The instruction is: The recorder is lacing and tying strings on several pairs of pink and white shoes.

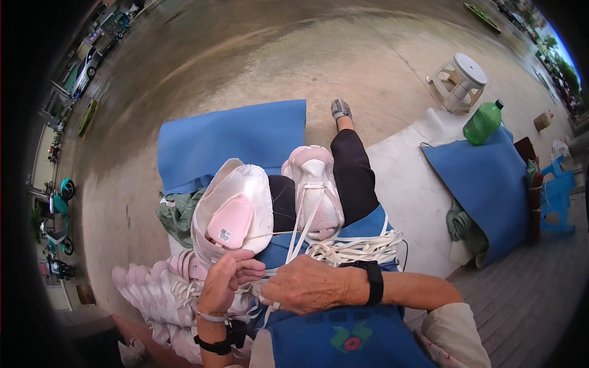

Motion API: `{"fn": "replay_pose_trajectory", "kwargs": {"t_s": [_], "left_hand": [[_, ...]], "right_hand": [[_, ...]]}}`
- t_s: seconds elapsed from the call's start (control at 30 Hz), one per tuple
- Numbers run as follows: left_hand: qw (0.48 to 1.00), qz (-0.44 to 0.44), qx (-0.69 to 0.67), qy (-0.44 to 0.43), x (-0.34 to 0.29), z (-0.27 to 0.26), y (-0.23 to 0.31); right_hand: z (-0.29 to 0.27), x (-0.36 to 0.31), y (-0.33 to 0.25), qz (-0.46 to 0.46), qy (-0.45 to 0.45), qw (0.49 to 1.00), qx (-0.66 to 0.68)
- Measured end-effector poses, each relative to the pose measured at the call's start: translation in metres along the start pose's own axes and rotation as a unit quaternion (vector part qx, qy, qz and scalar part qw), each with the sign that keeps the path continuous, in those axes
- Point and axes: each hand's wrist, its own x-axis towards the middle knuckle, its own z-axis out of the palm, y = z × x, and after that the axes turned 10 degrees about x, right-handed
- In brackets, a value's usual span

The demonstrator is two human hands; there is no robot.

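A pink-and-white mesh shoe upper (319, 196) lies at the far edge of the blue cloth apron (294, 337), seemingly lodged between the black-trousered legs (354, 172), which would keep it steady while both hands are free of it. Its laced front faces up, so the eyelets stay open to view. From it, flat white shoelaces (297, 245) run down toward the wearer; the right hand (302, 285) is closed in a loose fist around them, probably to keep them gathered and taut. The left hand (227, 279) stands just beside it, fingers together and half bent, palm turned inward; whether it grips a lace cannot be told. A heap of loose white laces (356, 248) rests along the apron's right edge, likely for easy reach. Left of the shoe, a soft white open-topped holder (261, 190) keeps a rounded pink pad (232, 221) from sliding off. Past the apron's left edge, pink-and-white shoe pieces (156, 294) overlap in rows, presumably to save room.
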Motion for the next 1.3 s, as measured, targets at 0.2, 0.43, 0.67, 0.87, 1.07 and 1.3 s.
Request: {"fn": "replay_pose_trajectory", "kwargs": {"t_s": [0.2, 0.43, 0.67, 0.87, 1.07, 1.3], "left_hand": [[0.969, -0.134, -0.204, -0.044, 0.104, 0.077, -0.021], [0.962, -0.161, -0.217, -0.04, 0.142, 0.092, -0.034], [0.98, -0.162, -0.11, 0.036, 0.143, 0.093, -0.04], [0.991, -0.125, 0.011, 0.055, 0.143, 0.093, -0.042], [0.947, 0.066, 0.3, 0.098, 0.14, 0.085, -0.046], [0.884, 0.18, 0.421, 0.093, 0.125, 0.079, -0.026]], "right_hand": [[0.013, -0.012, -0.009, 0.029, -0.106, 0.991, 0.081], [-0.023, -0.041, 0.023, 0.154, 0.057, 0.962, 0.216], [-0.047, -0.061, 0.131, 0.347, 0.297, 0.885, -0.089], [-0.043, -0.052, 0.138, 0.36, 0.28, 0.875, -0.16], [-0.055, -0.04, 0.156, 0.404, 0.208, 0.877, -0.156], [-0.064, -0.048, 0.167, 0.472, 0.21, 0.855, -0.042]]}}
